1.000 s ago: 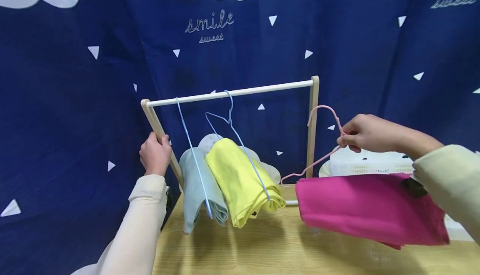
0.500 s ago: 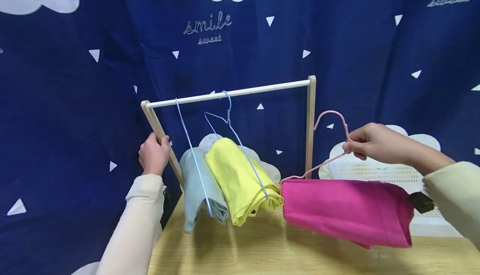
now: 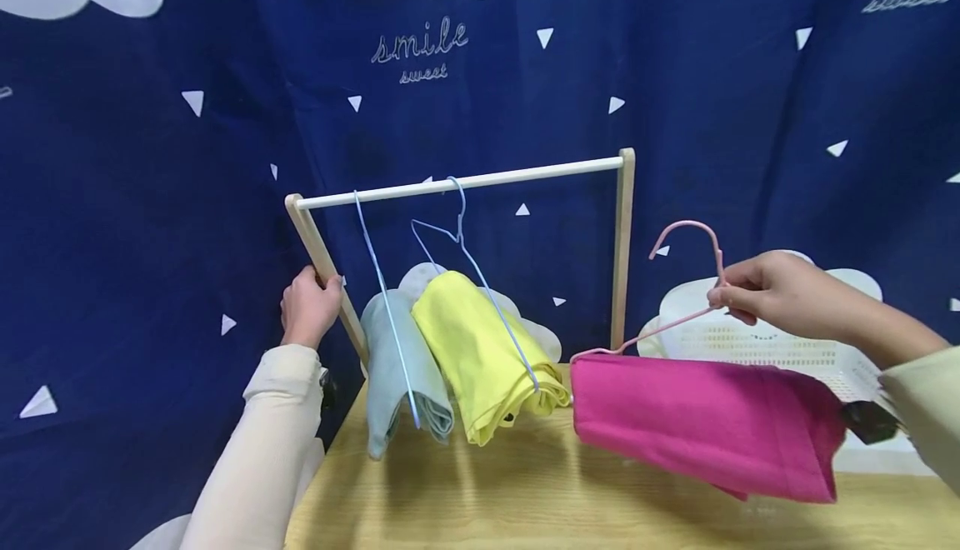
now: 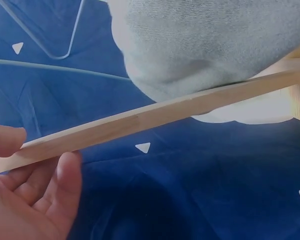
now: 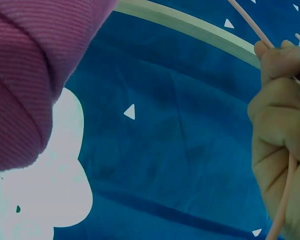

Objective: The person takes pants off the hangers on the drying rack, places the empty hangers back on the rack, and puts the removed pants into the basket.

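My left hand [image 3: 310,307] grips the left wooden post [image 4: 140,117] of a small clothes rack, thumb on one side and fingers on the other in the left wrist view. Right of the rack, my right hand [image 3: 780,293] pinches a pink hanger [image 3: 670,327] just below its hook. The hook is apart from the rack. Over the hanger's lower part hangs a folded magenta cloth [image 3: 705,421], which hides the bottom bar. On the rack's white rail [image 3: 540,172] hang two blue hangers, bearing a folded grey-blue cloth [image 3: 397,367] and a folded yellow cloth [image 3: 487,350].
A wooden tabletop [image 3: 465,508] lies under the rack. Behind the magenta cloth stands a white perforated basket [image 3: 787,346], partly hidden. A dark blue curtain [image 3: 675,50] with clouds and triangles covers the background. The rack's right post [image 3: 622,258] stands left of the pink hanger.
My right hand has moved right and slightly down with the pink hanger, its hook now away from the right post. The magenta cloth has swung about. My left hand has stayed on the post.
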Demonstrator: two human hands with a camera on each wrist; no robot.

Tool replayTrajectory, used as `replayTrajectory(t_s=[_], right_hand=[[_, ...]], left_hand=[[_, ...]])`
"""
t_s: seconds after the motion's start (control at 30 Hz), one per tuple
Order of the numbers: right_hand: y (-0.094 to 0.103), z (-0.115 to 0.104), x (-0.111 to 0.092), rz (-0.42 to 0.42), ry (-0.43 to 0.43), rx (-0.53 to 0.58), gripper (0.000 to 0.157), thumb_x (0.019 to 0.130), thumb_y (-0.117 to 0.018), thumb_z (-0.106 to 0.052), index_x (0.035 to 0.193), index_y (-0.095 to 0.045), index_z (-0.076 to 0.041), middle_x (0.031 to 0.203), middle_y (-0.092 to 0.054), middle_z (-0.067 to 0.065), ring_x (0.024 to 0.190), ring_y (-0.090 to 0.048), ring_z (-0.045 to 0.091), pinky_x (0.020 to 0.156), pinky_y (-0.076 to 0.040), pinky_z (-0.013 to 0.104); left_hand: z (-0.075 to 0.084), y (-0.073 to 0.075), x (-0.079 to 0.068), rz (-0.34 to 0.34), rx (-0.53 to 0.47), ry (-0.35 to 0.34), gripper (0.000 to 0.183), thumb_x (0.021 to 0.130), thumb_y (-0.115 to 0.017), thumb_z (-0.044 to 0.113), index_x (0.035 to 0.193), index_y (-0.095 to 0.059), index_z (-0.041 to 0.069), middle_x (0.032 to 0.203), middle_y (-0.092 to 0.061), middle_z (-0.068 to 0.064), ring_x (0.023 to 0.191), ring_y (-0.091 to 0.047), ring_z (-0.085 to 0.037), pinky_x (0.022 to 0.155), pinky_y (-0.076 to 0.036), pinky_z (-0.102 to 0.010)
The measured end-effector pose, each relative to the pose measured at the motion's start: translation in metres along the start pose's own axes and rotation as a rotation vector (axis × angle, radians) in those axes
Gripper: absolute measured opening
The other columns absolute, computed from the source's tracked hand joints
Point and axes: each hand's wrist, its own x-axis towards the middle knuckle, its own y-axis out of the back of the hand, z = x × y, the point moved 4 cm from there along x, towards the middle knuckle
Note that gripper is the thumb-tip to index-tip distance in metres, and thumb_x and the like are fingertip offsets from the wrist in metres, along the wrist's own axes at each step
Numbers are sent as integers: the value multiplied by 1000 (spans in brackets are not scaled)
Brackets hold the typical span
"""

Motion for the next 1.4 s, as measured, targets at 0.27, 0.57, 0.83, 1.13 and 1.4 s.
replayTrajectory(t_s=[0.27,0.57,0.83,1.13,1.4], right_hand=[[4,4,2,36,9,10,16,96,-64,-16,80,-66,-14,60,-45,-4,51,-34,5,46,-29,26],[0,23,-4,109,7,-21,17,92,-68,-13,76,-65,-15,59,-45,-6,53,-34,4,46,-29,25],[3,33,-7,150,-29,-17,12,92,-68,-12,80,-69,-15,62,-51,-6,57,-36,5,48,-30,25],[5,33,-9,143,-84,-8,11,95,-66,-16,87,-73,-10,62,-52,-6,58,-36,6,50,-29,26],[3,42,-12,164,-98,2,23,95,-66,-20,73,-64,-13,57,-45,-5,56,-34,6,50,-25,28]], left_hand=[[0,4,-4,-25,7,-6,38,100,-52,33,122,-58,3,120,-63,-23,113,-57,-42,96,-43,-54],[1,0,-17,14,15,-10,41,100,-50,31,128,-56,2,125,-60,-22,118,-55,-42,101,-42,-56],[13,9,-36,231,-84,-42,38,98,-51,23,129,-53,1,131,-55,-20,119,-53,-39,105,-37,-52],[47,13,-73,308,-262,-322,21,95,-59,9,113,-63,-1,112,-65,-18,95,-60,-33,83,-41,-40],[76,16,-104,217,-354,-434,15,96,-60,7,107,-68,2,103,-69,-14,91,-61,-23,79,-45,-21]])
